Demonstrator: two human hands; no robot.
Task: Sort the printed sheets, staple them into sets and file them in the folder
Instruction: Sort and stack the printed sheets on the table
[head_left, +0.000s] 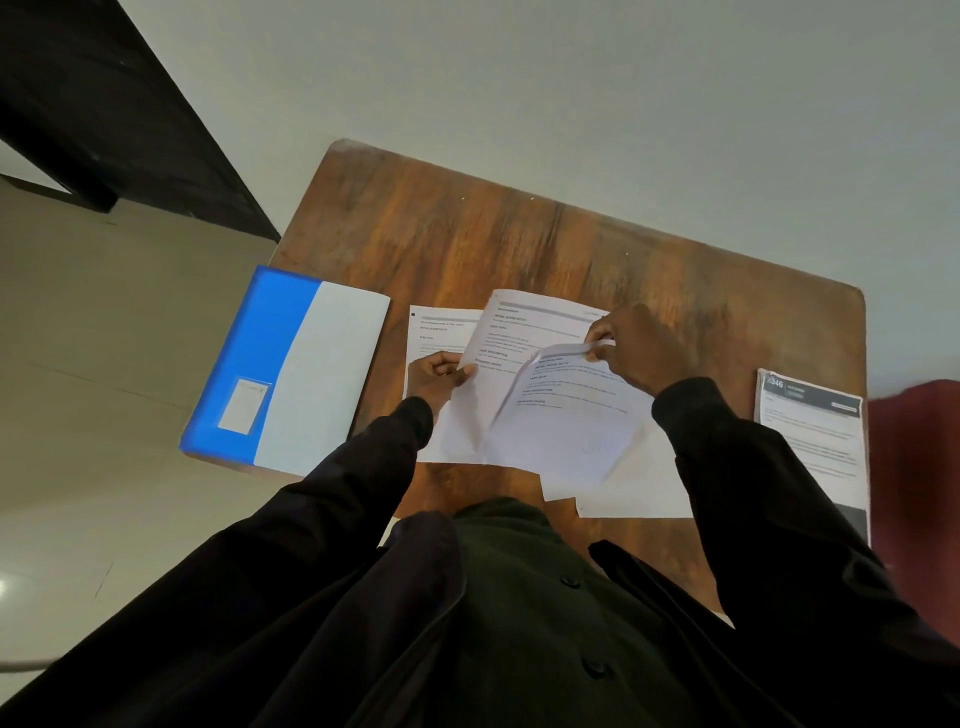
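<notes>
Pinching white printed sheets (566, 415) (top one curled, bowed) by left edge with left hand (434, 376), corner with right hand (636, 348).

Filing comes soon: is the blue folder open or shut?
Shut. The blue folder lies flat at the left of the table, cover down, no inside showing.

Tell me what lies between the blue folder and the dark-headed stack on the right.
Head view: loose printed sheets, pinched by the left hand and right hand.
</notes>
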